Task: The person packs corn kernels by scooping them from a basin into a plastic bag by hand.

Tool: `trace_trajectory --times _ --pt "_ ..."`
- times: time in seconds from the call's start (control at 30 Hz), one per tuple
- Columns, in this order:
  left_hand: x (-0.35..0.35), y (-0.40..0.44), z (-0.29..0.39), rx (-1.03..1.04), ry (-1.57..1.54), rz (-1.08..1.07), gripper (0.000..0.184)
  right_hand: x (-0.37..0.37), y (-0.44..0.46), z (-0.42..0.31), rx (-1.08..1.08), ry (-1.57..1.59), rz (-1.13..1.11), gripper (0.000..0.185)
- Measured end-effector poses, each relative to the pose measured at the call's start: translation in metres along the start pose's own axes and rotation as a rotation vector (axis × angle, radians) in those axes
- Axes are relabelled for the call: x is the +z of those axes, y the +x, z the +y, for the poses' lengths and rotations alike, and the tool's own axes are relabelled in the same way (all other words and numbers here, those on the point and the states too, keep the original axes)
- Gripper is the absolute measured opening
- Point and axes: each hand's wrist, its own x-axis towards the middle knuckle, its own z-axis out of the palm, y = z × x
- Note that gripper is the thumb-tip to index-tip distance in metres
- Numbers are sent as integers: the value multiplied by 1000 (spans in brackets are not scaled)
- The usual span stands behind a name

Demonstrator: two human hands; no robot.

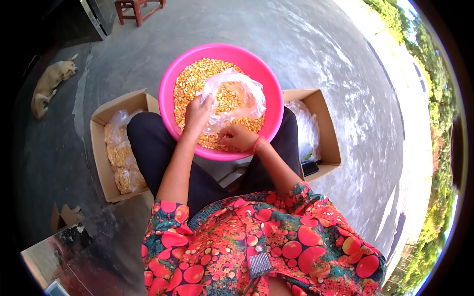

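A bright pink plastic basin (269,89) rests across my knees, with loose yellow corn kernels (190,79) in it. Inside the basin a clear plastic bag (254,93) gapes upward, with some kernels in it. My left hand (197,116) is closed on the bag's left edge, its thumb up along the plastic. Just below the bag, my right hand (238,137) curls its fingers among the kernels at the basin's near side. Kernels show at its fingertips, but how many it holds is hidden. A red bracelet circles the right wrist.
On the left, a cardboard box (101,148) holds several filled bags of corn (118,150). Another box (328,130) at right contains clear plastic bags (303,128) and a dark object. A dog (52,84) lies on the concrete floor; a red stool (136,11) stands farther back.
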Motion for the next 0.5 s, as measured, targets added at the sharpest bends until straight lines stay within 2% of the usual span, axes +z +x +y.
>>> trace_trajectory --times 0.07,0.1,0.17,0.2,0.23,0.33,0.37,0.43,0.47,0.5 --pt "-1 -2 4 -23 13 -9 38 -11 -6 -4 108 599 -107 13" --pt "-1 -2 6 -43 27 -23 38 -18 -9 -8 110 596 -108 13" --pt "2 1 2 -44 31 -25 39 -30 -13 -15 127 819 -7 14" --pt "3 2 1 -46 39 -29 39 -35 -10 -15 136 827 105 13" --pt "3 2 -1 -47 39 -30 39 -39 -7 -15 138 827 105 13" --pt "5 4 -4 -37 30 -49 39 -53 6 -18 49 1039 414 17" --pt "5 4 -4 -22 -10 -55 39 -55 8 -20 49 1040 414 17" --pt "4 2 -2 -11 -49 -58 38 -59 10 -30 8 778 559 23" --pt "3 1 0 -9 -37 -50 38 -56 16 -14 -102 393 644 23" --pt "2 0 2 -7 -26 -43 38 -56 13 -18 -100 394 643 23"
